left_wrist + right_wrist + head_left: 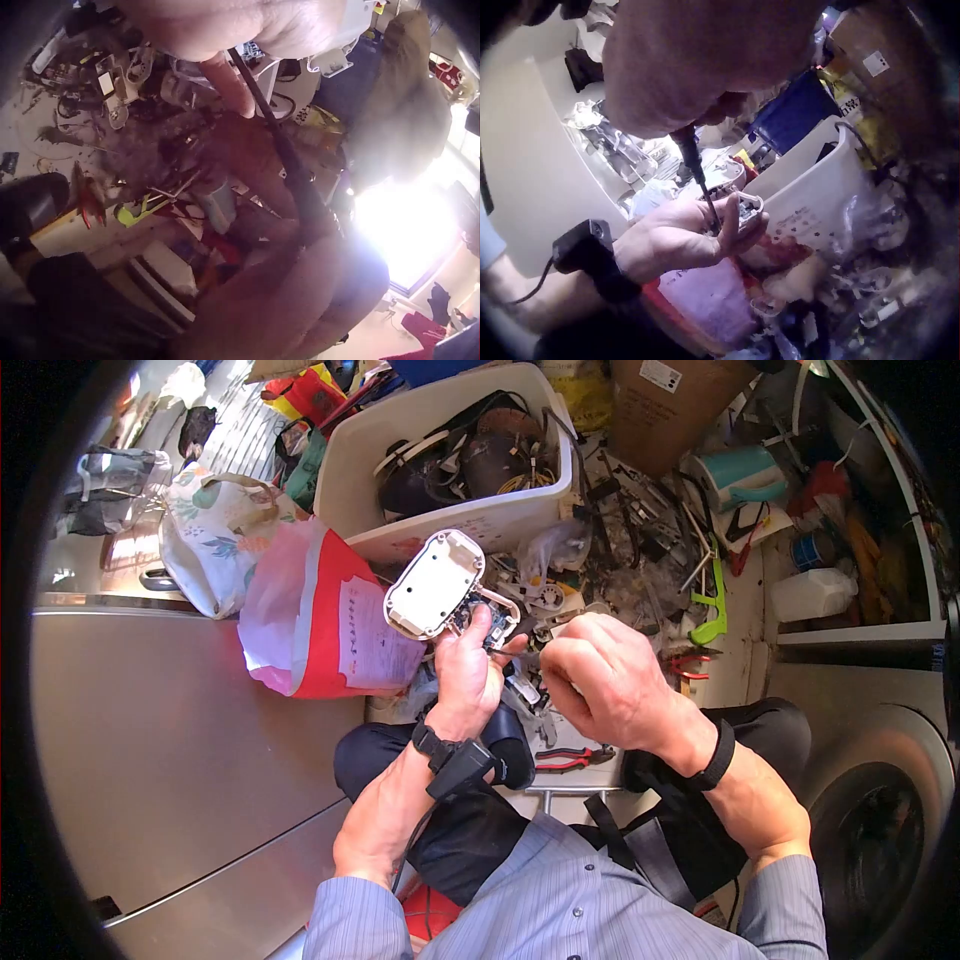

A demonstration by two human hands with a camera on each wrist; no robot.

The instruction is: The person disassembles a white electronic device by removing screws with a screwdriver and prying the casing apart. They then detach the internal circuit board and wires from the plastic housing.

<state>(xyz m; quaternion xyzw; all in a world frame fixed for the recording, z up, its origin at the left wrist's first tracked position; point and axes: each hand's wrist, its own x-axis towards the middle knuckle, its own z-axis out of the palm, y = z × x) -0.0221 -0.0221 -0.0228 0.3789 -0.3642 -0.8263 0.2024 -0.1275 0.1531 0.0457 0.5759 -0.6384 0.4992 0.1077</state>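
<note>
My left hand holds a white plastic housing with a rounded body and a small frame at its lower end. Inside that frame shows a circuit board, beside the thumb. A dark-handled screwdriver is gripped in my right hand. Its thin shaft slants down, the tip right at the housing by the left fingers in the right wrist view. From the head view the handle is mostly hidden by the right fist. Across the left wrist view the screwdriver runs between both hands.
A white bin with cables and dark parts stands ahead. Left of the hands is a red and pink bag. Red-handled pliers lie between the legs. Scrap parts and a lime-green piece cover the floor on the right, near a washing machine.
</note>
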